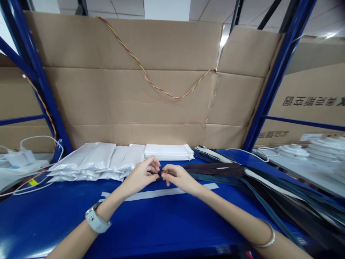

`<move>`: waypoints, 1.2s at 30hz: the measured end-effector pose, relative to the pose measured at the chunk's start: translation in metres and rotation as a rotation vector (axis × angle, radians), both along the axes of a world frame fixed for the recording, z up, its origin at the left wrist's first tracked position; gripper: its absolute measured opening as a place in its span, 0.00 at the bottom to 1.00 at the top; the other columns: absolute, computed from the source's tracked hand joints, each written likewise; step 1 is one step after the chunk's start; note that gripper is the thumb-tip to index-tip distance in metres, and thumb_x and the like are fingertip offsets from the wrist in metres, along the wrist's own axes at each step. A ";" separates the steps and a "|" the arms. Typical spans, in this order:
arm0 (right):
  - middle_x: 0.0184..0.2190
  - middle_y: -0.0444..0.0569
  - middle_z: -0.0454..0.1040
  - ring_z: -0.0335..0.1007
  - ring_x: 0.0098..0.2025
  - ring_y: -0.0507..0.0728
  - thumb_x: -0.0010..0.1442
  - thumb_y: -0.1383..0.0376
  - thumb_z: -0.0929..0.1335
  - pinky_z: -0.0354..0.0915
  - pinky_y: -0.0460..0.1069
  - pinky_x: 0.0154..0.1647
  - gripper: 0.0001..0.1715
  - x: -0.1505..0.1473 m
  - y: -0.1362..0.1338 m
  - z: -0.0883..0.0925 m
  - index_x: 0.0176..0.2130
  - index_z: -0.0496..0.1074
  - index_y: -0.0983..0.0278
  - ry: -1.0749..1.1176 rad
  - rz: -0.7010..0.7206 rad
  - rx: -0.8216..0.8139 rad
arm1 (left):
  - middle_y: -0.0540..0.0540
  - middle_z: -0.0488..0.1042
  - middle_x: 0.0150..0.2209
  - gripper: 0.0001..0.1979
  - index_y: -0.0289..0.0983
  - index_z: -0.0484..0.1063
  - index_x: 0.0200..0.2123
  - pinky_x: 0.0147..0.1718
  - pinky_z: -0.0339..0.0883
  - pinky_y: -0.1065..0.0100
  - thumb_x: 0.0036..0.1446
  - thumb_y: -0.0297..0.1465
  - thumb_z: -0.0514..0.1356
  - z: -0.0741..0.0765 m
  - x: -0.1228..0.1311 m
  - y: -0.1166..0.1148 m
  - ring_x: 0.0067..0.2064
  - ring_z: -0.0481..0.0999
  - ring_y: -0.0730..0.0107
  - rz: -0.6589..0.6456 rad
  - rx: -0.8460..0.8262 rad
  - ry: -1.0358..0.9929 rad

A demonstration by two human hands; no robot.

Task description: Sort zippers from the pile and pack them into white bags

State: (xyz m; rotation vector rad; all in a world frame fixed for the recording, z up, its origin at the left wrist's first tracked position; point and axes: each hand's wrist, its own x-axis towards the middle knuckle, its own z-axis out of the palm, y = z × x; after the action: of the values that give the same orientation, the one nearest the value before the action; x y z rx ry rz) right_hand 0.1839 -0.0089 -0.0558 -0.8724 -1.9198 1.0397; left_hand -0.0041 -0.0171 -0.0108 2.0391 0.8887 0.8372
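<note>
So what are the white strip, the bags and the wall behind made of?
White strip: probably fabric, matt; it lies flat like tape, though weave isn't readable. Bags: likely thin plastic, glossy with crinkled highlights. Wall: brown cardboard, matt, with straight fold creases.

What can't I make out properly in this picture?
All in the head view:
Small dark item: too small to identify, partly covered by the left hand and right hand.
White strip: parts hidden by the wrists.
Dark strips: some ends cut off by the right edge.
Wristwatch: face turned away.
</note>
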 end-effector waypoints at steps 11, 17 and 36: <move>0.22 0.43 0.68 0.62 0.22 0.49 0.54 0.66 0.65 0.59 0.44 0.25 0.03 -0.001 -0.007 0.003 0.30 0.66 0.65 -0.033 -0.130 0.092 | 0.49 0.67 0.31 0.12 0.37 0.60 0.33 0.29 0.64 0.69 0.55 0.39 0.57 -0.009 0.012 -0.007 0.31 0.70 0.71 0.085 0.168 0.092; 0.20 0.42 0.67 0.62 0.23 0.49 0.52 0.69 0.63 0.58 0.44 0.25 0.03 -0.006 -0.021 0.014 0.29 0.67 0.65 -0.056 -0.196 0.198 | 0.45 0.68 0.31 0.13 0.37 0.63 0.31 0.28 0.60 0.66 0.64 0.36 0.45 -0.014 0.019 -0.016 0.33 0.70 0.65 0.351 0.685 0.511; 0.27 0.47 0.70 0.64 0.30 0.52 0.58 0.68 0.63 0.55 0.45 0.32 0.06 0.045 0.023 0.015 0.30 0.68 0.64 -0.660 -0.344 0.452 | 0.48 0.71 0.26 0.18 0.36 0.67 0.29 0.28 0.54 0.70 0.65 0.37 0.44 0.014 -0.017 0.004 0.28 0.68 0.70 0.635 0.807 0.470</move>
State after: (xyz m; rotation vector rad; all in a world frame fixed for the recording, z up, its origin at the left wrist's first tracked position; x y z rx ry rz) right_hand 0.2292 0.0145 -0.0407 -1.3124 -2.2819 0.0853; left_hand -0.0214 -0.0126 0.0035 2.7584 1.7271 1.2102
